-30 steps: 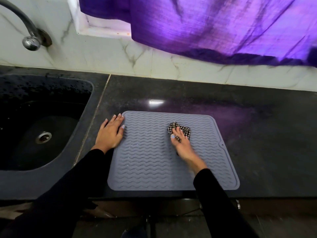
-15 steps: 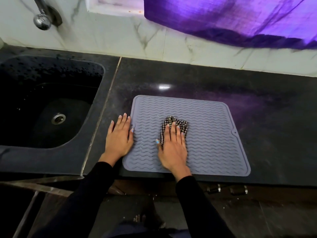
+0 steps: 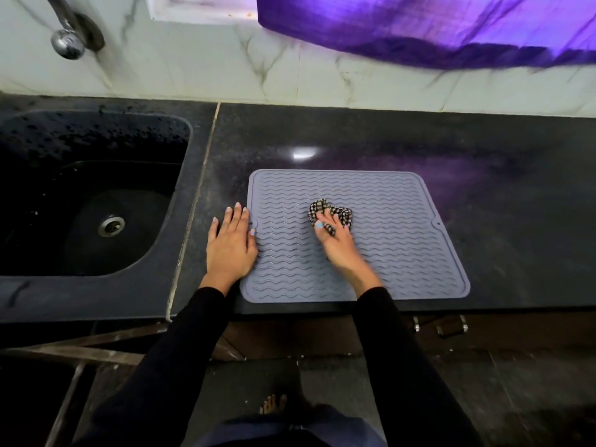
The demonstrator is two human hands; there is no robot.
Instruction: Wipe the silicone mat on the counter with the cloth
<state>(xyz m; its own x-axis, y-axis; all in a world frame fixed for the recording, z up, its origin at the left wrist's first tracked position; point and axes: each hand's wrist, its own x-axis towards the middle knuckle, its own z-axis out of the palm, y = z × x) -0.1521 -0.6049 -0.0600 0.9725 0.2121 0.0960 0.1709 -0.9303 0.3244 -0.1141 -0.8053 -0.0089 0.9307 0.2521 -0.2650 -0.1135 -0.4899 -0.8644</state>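
Note:
A grey silicone mat point(image 3: 396, 253) with wavy ridges lies flat on the black counter point(image 3: 503, 195), its near edge close to the counter's front. A crumpled black-and-white checked cloth point(image 3: 344, 215) sits on the mat a little left of centre. My right hand point(image 3: 338, 245) lies over the cloth and grips it, a fold caught between thumb and fingers, and part of the cloth is hidden under the fingers. My left hand point(image 3: 230, 246) rests flat on the counter with straight fingers, its side against the mat's left edge.
A black sink point(image 3: 80, 195) with a drain fills the left side, and a chrome tap point(image 3: 66, 43) sticks out of the marble wall above it. A purple curtain point(image 3: 435, 24) hangs over the back right. Below the counter edge are the floor and a bare foot point(image 3: 272, 404).
My right hand slid the cloth leftward across the mat, and its fingers went from pressing flat to bunching the cloth. My left hand stayed at the mat's left edge. The camera shifted.

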